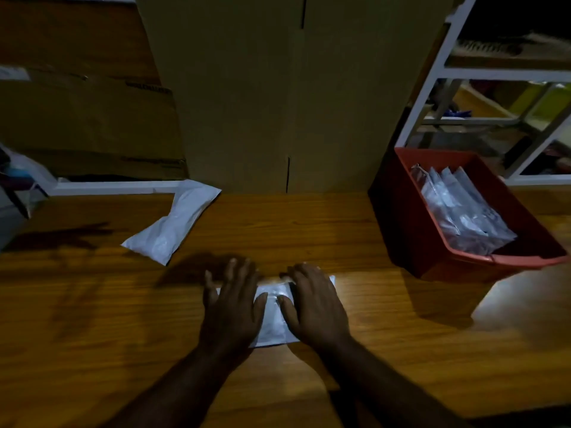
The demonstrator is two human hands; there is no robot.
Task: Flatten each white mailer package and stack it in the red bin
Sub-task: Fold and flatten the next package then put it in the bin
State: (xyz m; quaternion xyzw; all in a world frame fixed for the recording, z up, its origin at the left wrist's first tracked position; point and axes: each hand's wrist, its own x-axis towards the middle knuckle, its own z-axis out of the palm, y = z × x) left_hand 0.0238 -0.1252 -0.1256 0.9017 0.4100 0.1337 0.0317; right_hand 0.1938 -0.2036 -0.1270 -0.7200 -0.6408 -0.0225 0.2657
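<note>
A white mailer package [273, 316] lies flat on the wooden table in front of me. My left hand [231, 307] presses on its left half with straight, spread fingers. My right hand [315, 304] presses on its right half the same way, and only a strip of the mailer shows between the two hands. Another white mailer [174, 220], puffy and unflattened, lies on the table at the back left. The red bin [411, 223] stands at the right, tilted, with several flattened white mailers [463, 211] stacked inside.
A tall cardboard box [290, 94] stands behind the table in the middle, with more cardboard [86, 118] to its left. A white metal shelf rack [494, 75] rises behind the bin. A plastic bag [21, 177] sits at the far left edge.
</note>
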